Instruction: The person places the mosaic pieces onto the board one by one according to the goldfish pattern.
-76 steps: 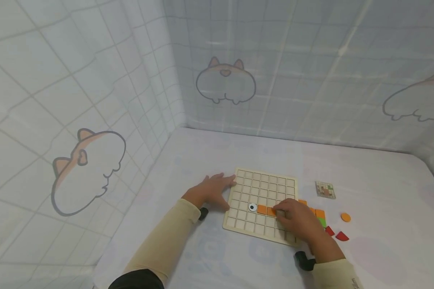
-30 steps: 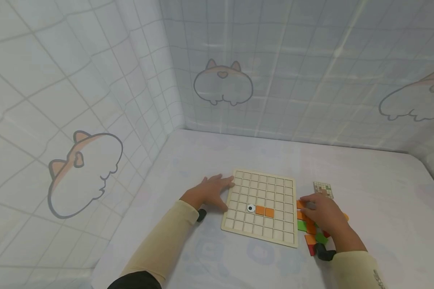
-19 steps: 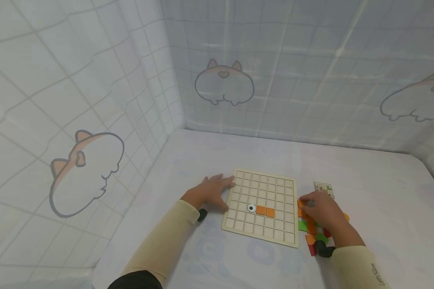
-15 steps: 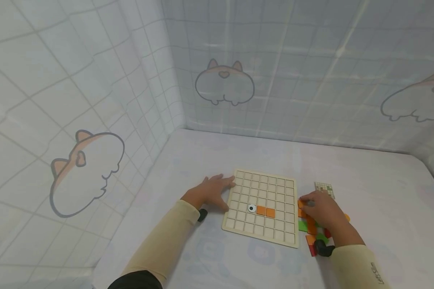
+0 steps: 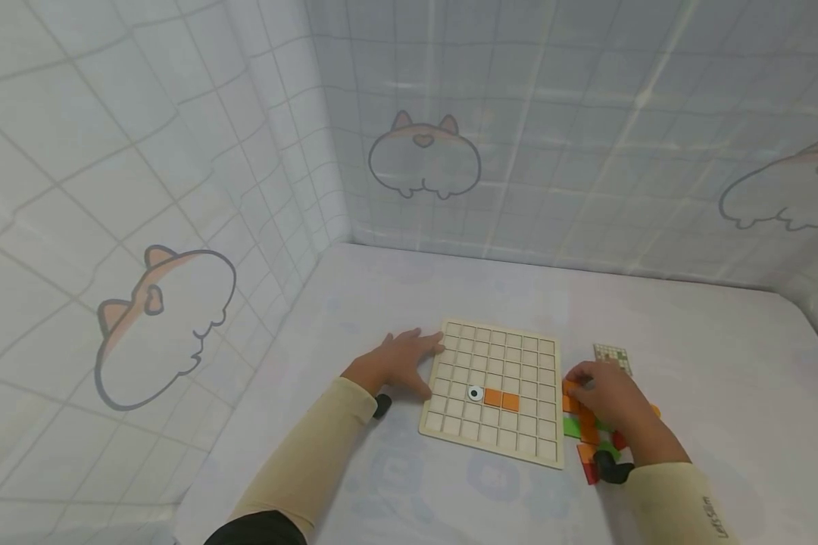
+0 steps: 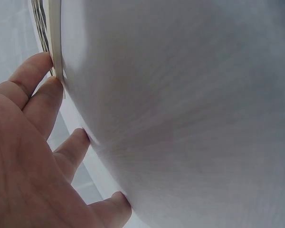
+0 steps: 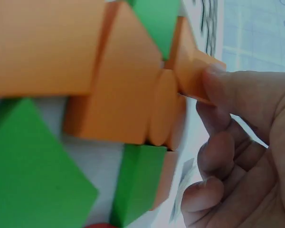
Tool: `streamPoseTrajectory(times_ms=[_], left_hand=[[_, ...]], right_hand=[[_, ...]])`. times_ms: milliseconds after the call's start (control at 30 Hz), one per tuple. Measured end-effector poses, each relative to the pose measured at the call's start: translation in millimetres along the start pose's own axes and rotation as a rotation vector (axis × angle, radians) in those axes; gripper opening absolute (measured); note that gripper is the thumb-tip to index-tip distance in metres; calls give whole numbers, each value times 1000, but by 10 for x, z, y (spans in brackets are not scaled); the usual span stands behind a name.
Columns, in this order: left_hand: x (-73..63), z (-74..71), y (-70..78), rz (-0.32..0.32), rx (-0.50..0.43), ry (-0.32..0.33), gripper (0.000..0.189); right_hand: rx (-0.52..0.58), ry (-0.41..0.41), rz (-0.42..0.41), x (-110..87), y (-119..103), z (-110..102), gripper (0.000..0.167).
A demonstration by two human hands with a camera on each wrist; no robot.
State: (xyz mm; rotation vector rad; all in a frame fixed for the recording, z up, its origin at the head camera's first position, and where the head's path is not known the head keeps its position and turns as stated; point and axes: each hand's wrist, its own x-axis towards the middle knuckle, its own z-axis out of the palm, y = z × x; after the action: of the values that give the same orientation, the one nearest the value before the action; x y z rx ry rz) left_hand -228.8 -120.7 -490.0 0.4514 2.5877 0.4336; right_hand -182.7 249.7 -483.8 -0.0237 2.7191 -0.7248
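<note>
A pale wooden grid board (image 5: 463,356) lies on the table in the head view. One row of it bears a round black-and-white eye piece (image 5: 475,393) and two orange square tiles (image 5: 510,402). My left hand (image 5: 401,362) is spread along the board's left side; in the left wrist view two fingertips (image 6: 50,90) touch the board's edge. Over the loose pieces on the right, my right hand (image 5: 610,395) pinches an orange tile (image 7: 195,76) between thumb and finger, clearest in the right wrist view. The palm partly covers the pile in the head view.
Beside the board's right edge lie several loose orange pieces (image 5: 588,429), green pieces (image 5: 572,428) and red pieces (image 5: 590,474), some overlapping. A small patterned card (image 5: 612,354) lies behind the right hand. White tile-print sheeting (image 5: 423,76) rises behind and at the left.
My right hand has moved from the board to the pieces on the right, uncovering the second orange tile on the board. Its fingertips have since drawn together on another orange tile. My left hand stays put.
</note>
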Motion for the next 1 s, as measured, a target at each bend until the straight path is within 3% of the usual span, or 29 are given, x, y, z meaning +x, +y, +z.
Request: streamPoseTrajectory(times_ms=[300, 500, 800, 1000], left_hand=[[-11, -10, -7, 6, -12, 4, 96], [-16, -4, 2, 6, -25, 3, 96], [-15, -4, 12, -1, -36, -8, 97], [-15, -9, 20, -4, -14, -3, 97]], right_hand=[[206, 37, -127, -81, -190, -10, 24], [274, -12, -108, -8, -433, 166, 18], [196, -3, -106, 140, -611, 444, 16], [19, 49, -145, 140, -705, 514, 26]])
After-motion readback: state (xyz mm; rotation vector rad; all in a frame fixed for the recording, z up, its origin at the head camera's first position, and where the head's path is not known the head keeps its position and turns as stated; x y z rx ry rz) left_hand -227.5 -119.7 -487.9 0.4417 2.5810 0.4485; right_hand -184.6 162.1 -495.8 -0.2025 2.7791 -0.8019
